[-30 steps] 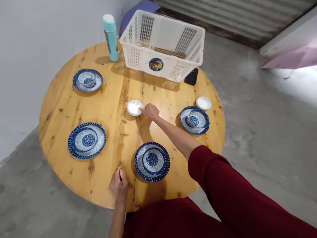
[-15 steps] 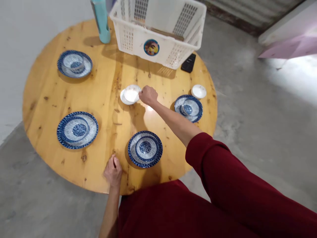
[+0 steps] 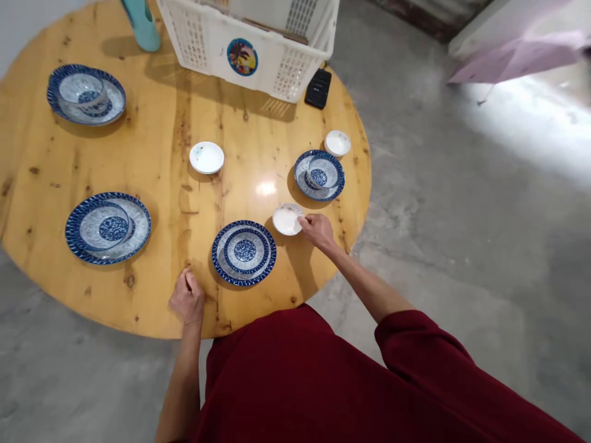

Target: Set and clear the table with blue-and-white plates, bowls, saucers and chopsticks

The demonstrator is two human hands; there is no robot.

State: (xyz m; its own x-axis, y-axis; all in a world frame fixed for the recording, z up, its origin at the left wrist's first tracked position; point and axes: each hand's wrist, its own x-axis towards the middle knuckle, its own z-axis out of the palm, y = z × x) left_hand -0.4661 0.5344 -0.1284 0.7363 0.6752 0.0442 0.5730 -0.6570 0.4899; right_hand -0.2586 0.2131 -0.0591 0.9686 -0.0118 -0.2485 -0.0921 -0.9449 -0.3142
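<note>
My right hand (image 3: 316, 229) pinches the rim of a small white saucer (image 3: 286, 219) that rests on the round wooden table (image 3: 157, 184), just right of the nearest blue patterned plate with its bowl (image 3: 244, 252). My left hand (image 3: 186, 298) lies curled in a loose fist on the table's near edge, left of that plate, with nothing visible in it. A second small white saucer (image 3: 206, 157) sits alone near the table's middle. A third white saucer (image 3: 337, 143) sits by the right-hand blue plate and bowl (image 3: 319, 175).
Two more blue plate-and-bowl sets lie at the left (image 3: 108, 227) and far left (image 3: 85, 101). A white plastic basket (image 3: 249, 37) stands at the back, with a teal bottle (image 3: 141, 24) to its left and a black phone (image 3: 318, 88) to its right. Grey concrete floor surrounds the table.
My right hand lifted one white saucer off a stack at the table's middle and brought it down beside the nearest blue plate. One saucer stayed behind. The view tilted down and right.
</note>
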